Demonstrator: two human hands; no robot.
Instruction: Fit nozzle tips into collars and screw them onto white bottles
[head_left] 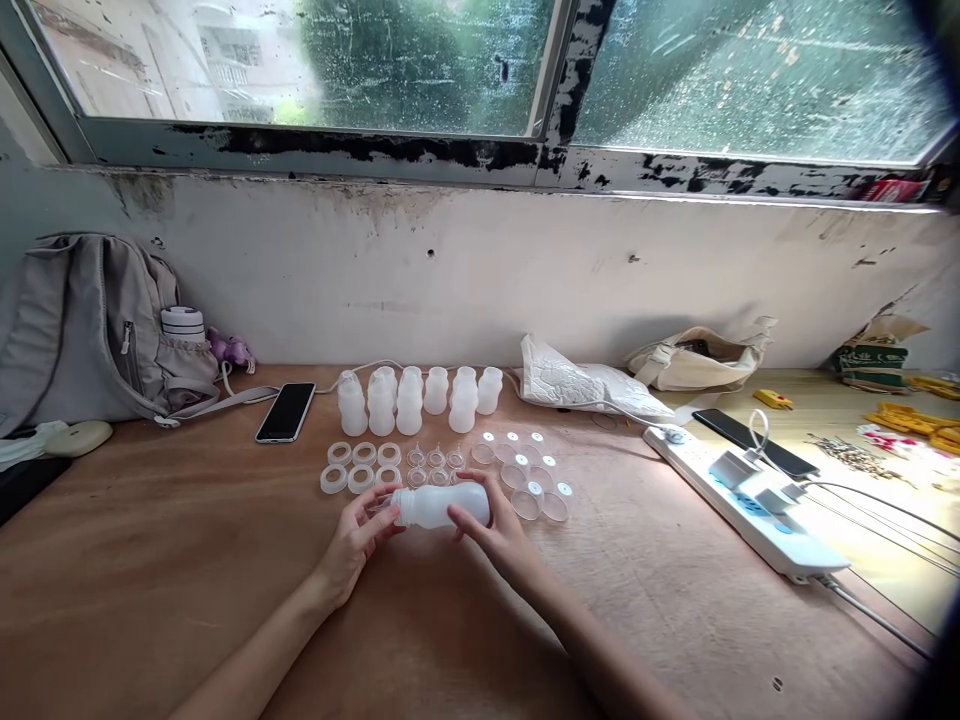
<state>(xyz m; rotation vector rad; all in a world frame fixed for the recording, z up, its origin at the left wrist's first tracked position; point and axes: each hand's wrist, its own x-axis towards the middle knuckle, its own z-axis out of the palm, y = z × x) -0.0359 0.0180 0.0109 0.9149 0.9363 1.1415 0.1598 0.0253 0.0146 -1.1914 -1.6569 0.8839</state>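
Observation:
A translucent white plastic bottle (pixel 442 505) lies sideways between both hands above the brown table (pixel 187 560). My right hand (pixel 491 528) grips its body and base. My left hand (pixel 358 535) holds the neck end with thumb and fingers. Just behind the hands lie white screw rings (pixel 360 465), small clear nipples (pixel 436 465) and clear round caps (pixel 529 480). Further back stand several more white bottles (pixel 416 398) in a row.
A black phone (pixel 286 411) lies at the left, beside a grey backpack (pixel 82 330). A white power strip (pixel 742 500) with plugs and cables runs along the right, near a second phone (pixel 754 442). Cloth bags (pixel 600 385) rest against the wall under the window.

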